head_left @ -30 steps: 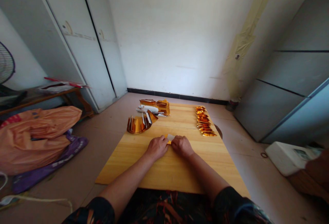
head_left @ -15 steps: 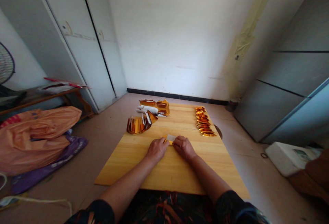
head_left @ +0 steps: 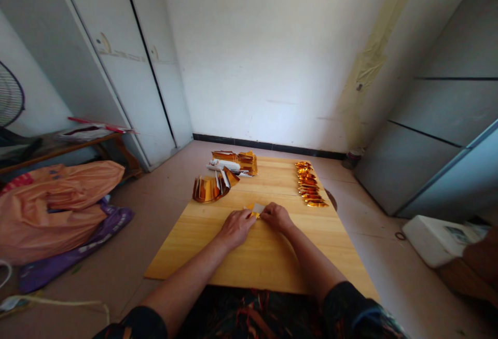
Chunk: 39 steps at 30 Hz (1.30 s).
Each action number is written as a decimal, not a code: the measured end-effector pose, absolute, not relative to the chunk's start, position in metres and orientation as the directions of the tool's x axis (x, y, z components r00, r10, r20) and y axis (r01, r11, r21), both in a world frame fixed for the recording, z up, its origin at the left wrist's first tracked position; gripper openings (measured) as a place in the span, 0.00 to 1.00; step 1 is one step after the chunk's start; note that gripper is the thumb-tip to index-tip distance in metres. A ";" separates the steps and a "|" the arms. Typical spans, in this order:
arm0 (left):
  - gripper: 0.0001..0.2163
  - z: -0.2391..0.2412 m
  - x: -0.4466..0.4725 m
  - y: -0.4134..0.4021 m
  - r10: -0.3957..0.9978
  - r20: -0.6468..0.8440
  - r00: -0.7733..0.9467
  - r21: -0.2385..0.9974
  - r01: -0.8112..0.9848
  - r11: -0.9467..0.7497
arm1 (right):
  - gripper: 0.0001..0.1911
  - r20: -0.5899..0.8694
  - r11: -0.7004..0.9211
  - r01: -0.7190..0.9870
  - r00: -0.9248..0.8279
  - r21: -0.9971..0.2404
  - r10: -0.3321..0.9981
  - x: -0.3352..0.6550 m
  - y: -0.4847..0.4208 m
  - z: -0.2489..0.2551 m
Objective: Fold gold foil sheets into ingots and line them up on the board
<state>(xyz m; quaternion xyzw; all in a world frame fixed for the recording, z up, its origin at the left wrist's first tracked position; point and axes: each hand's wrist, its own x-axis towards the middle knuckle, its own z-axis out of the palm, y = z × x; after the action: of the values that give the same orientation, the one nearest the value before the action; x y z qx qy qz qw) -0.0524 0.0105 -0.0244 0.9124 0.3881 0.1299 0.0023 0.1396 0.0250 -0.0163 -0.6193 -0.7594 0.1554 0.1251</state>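
My left hand (head_left: pixel 235 227) and my right hand (head_left: pixel 275 216) press together on a small piece of gold foil paper (head_left: pixel 257 209) lying on a wooden table (head_left: pixel 257 256). Both hands have their fingers curled and pinched on the paper, whose white underside shows at the top. A curled stack of gold foil sheets (head_left: pixel 210 187) lies to the far left of my hands. A row of several folded gold pieces (head_left: pixel 309 183) runs along the table's right side.
Another pile of gold and white paper (head_left: pixel 234 163) sits at the table's far edge. Orange and purple bags (head_left: pixel 58 199) lie on the floor at left. White cabinet doors (head_left: pixel 128 69) stand behind them. A white box (head_left: pixel 439 238) sits on the floor at right.
My hands shifted slightly on the paper: the right hand moved a little forward and the left a little nearer me. The paper stays between them.
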 end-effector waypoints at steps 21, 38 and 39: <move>0.13 -0.020 -0.054 0.010 0.710 0.180 0.681 0.139 0.697 -0.704 | 0.12 -0.087 0.296 0.945 -0.309 -0.140 0.947 0.135 0.032 0.000; 0.14 -0.031 -0.048 0.007 0.762 0.212 0.612 0.134 0.754 -0.643 | 0.07 -0.068 0.169 0.880 -0.221 -0.443 0.973 0.144 0.042 -0.004; 0.14 -0.031 -0.048 0.006 0.766 0.208 0.608 0.142 0.756 -0.639 | 0.08 -0.061 0.171 0.865 -0.225 -0.472 0.972 0.146 0.043 -0.005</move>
<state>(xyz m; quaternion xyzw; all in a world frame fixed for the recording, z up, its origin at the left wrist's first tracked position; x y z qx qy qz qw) -0.0479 0.0064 -0.0309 0.8965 0.4244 0.1254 0.0197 0.1462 0.0432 -0.0054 -0.6090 -0.7542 0.2094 0.1286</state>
